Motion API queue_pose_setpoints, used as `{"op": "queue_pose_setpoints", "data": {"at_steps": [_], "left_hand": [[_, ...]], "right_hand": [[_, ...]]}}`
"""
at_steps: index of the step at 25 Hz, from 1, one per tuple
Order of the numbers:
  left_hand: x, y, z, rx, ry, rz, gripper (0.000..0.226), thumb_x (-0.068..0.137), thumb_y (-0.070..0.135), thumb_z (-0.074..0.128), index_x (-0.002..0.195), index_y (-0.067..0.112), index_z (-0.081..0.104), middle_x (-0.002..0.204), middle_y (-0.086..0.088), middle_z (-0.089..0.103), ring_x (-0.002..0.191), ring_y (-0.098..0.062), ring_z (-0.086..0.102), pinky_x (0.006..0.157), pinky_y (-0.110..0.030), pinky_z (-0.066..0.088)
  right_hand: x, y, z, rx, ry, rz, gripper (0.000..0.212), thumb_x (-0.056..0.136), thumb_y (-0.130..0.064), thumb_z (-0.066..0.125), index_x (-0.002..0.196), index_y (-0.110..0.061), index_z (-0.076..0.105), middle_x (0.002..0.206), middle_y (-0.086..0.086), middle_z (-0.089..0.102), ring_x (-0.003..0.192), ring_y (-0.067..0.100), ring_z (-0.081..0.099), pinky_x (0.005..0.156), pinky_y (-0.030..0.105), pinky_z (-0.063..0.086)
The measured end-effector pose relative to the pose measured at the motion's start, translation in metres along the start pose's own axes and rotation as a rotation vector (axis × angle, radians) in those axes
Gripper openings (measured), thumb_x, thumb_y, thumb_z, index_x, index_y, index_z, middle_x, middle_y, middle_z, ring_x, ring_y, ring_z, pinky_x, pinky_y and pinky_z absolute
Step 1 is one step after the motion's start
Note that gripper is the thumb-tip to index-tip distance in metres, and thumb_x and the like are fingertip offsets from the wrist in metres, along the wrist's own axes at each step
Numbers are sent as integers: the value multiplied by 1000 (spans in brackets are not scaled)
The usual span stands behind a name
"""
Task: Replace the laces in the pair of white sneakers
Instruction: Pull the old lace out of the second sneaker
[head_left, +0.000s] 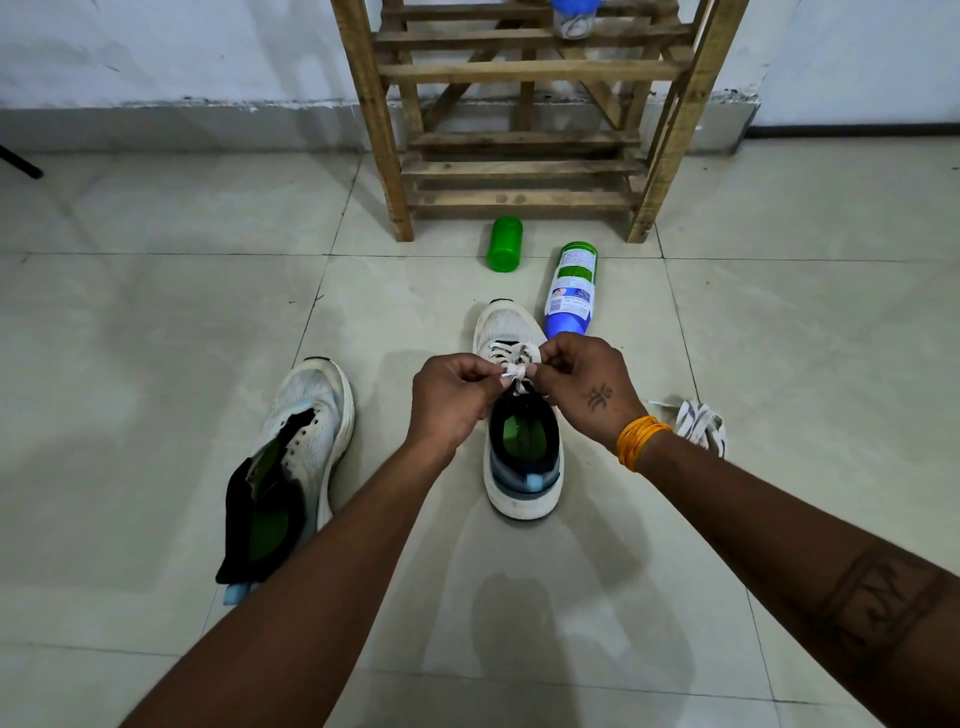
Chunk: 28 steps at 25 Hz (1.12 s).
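Observation:
A white sneaker (519, 467) stands upright on the tiled floor, toe pointing away, threaded with a white lace (515, 370). My left hand (452, 397) and my right hand (584, 384) each pinch a part of that lace above the tongue, close together. A second white sneaker (306, 415) lies to the left without a lace, its black tongue pulled wide open. A loose bundle of white laces (698, 423) lies on the floor to the right, behind my right wrist.
A wooden rack (519, 140) stands against the wall ahead, with a blue-lidded jar (574, 18) on a shelf. A green bottle (505, 243) and a blue-and-green spray can (571, 291) lie on the floor before it.

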<state>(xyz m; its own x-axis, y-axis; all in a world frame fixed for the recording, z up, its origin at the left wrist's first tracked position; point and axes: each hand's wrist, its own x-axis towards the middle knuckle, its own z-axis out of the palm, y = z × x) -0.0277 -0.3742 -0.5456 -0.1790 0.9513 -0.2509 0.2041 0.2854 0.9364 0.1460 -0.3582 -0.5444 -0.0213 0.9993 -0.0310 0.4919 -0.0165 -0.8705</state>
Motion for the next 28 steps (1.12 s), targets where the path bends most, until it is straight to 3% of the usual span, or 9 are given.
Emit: {"op": "queue_pose_setpoints", "data": {"at_steps": [3, 7, 11, 13, 15, 18, 20, 23, 28], "left_hand": [[-2, -2, 4, 51, 44, 53, 7, 78, 19, 83, 78, 25, 80, 71, 8, 74, 62, -7, 66, 69, -32, 60], [-6, 1, 5, 120, 88, 149, 9, 84, 21, 78, 75, 22, 78, 65, 9, 72, 58, -9, 66, 64, -29, 57], [18, -4, -20, -478, 482, -198, 14, 85, 3, 59, 74, 9, 63, 64, -4, 56, 54, -19, 52, 48, -28, 49], [28, -18, -33, -519, 557, -306, 9, 86, 8, 57, 79, 11, 61, 69, -3, 53, 57, -19, 50, 46, -26, 46], [27, -22, -33, -284, 506, -300, 5, 83, 16, 62, 87, 19, 63, 81, 2, 59, 67, -21, 55, 55, -28, 48], [11, -19, -14, 230, 429, 2, 35, 83, 11, 66, 117, 24, 64, 117, 7, 54, 90, -11, 54, 78, -20, 39], [2, -13, -2, 301, 303, 216, 39, 83, 3, 61, 115, 22, 71, 115, 7, 61, 93, -11, 59, 81, -16, 40], [0, -9, 3, 300, 237, 339, 20, 87, 10, 62, 98, 23, 74, 100, 10, 70, 86, -5, 66, 77, -14, 46], [6, 7, 0, 293, 6, 357, 34, 100, 33, 54, 82, 16, 78, 79, 11, 76, 79, 0, 68, 75, -22, 49]], "right_hand": [[-1, 0, -1, 34, 2, 27, 12, 79, -32, 74, 80, -21, 69, 71, -1, 74, 70, 21, 72, 73, 47, 61], [-2, -1, 1, 102, -10, 85, 13, 79, -31, 72, 79, -18, 68, 72, 3, 74, 70, 25, 73, 73, 50, 61], [-1, 3, -10, 251, 189, 283, 11, 90, -6, 59, 81, 1, 59, 78, 26, 70, 58, 26, 66, 63, 49, 62], [-2, 11, -19, 219, 205, 377, 10, 90, -7, 59, 83, 0, 58, 74, 24, 69, 52, 25, 61, 58, 44, 61], [-5, 13, -21, 127, 142, 428, 19, 90, -15, 64, 104, -4, 60, 74, 18, 71, 53, 25, 61, 58, 41, 60], [-8, 10, -16, -232, 83, 126, 48, 90, -24, 66, 133, -14, 49, 69, 3, 67, 70, 27, 63, 69, 35, 50], [-10, 0, -11, -308, 79, -60, 32, 90, -19, 64, 122, -16, 58, 68, 2, 66, 71, 28, 60, 67, 32, 42], [-9, -5, -5, -285, 77, -136, 4, 85, -20, 66, 86, -21, 69, 77, -2, 70, 73, 22, 64, 70, 34, 50], [-7, -2, -3, -219, -41, -152, 7, 82, -29, 78, 88, -26, 75, 84, -7, 71, 71, 10, 61, 76, 30, 53]]}}
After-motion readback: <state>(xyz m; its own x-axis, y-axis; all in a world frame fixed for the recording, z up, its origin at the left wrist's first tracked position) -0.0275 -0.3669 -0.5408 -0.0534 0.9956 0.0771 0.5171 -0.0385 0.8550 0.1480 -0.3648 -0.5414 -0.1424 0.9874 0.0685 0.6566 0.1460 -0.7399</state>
